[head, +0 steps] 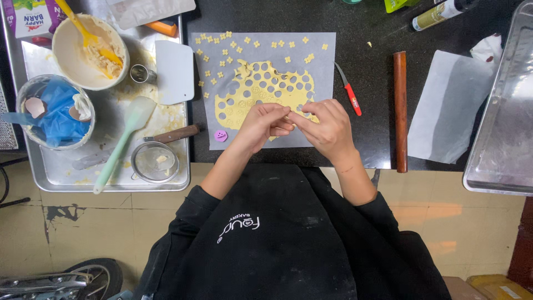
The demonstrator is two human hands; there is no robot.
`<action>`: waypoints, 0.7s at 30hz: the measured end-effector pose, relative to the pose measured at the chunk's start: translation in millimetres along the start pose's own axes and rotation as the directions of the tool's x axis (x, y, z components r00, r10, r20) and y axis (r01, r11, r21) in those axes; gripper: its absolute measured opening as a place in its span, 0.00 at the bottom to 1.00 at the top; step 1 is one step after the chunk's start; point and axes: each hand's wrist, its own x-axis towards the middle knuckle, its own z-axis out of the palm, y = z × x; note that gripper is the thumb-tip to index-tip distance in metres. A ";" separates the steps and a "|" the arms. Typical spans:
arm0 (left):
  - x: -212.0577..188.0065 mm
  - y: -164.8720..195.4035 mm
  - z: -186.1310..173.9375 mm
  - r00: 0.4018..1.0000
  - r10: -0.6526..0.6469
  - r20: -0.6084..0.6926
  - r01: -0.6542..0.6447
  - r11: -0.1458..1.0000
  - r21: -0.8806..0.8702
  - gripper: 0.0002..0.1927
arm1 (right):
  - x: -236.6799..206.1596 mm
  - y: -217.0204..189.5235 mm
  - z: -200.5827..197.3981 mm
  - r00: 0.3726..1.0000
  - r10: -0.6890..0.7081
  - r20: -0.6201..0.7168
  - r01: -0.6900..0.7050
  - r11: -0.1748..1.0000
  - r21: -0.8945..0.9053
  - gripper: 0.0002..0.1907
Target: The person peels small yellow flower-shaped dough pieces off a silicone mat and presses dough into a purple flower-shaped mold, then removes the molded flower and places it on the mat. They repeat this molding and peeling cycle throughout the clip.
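A sheet of yellow rolled dough point(266, 91) full of punched holes lies on grey parchment paper point(322, 50) on the dark counter. Several small flower-shaped dough cutouts point(225, 53) are spread over the paper's far part. My left hand point(261, 125) and my right hand point(327, 128) meet over the dough's near edge, fingertips pinched together on something small that the fingers hide. A small purple cutter point(221, 135) sits on the paper just left of my left hand.
A red-handled knife point(351, 94) and a wooden rolling pin point(400, 111) lie right of the paper. A metal tray point(61, 172) at left holds a batter bowl, a bowl with eggshells, a green spatula, a sieve and a white scraper. Another tray point(502, 139) stands at right.
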 end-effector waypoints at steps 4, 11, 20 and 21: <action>-1.2 -0.4 2.1 0.994 0.063 -0.086 -0.059 0.997 0.047 0.11 | 0.5 1.3 -2.5 0.999 0.032 -0.007 -0.031 0.998 0.054 0.16; -6.2 0.3 7.9 0.973 0.138 -0.182 -0.135 0.990 0.030 0.11 | 1.6 -4.3 -2.1 0.995 0.075 -0.062 -0.066 0.989 0.129 0.11; -7.1 -1.3 -0.4 0.959 0.138 -0.249 -0.141 0.990 0.006 0.13 | -4.9 -5.0 2.0 0.980 0.177 -0.096 -0.149 0.958 0.245 0.09; -8.3 -1.2 -3.0 0.958 0.132 -0.255 -0.134 0.991 0.011 0.13 | -7.9 -4.6 3.0 0.970 0.231 -0.078 -0.199 0.935 0.295 0.08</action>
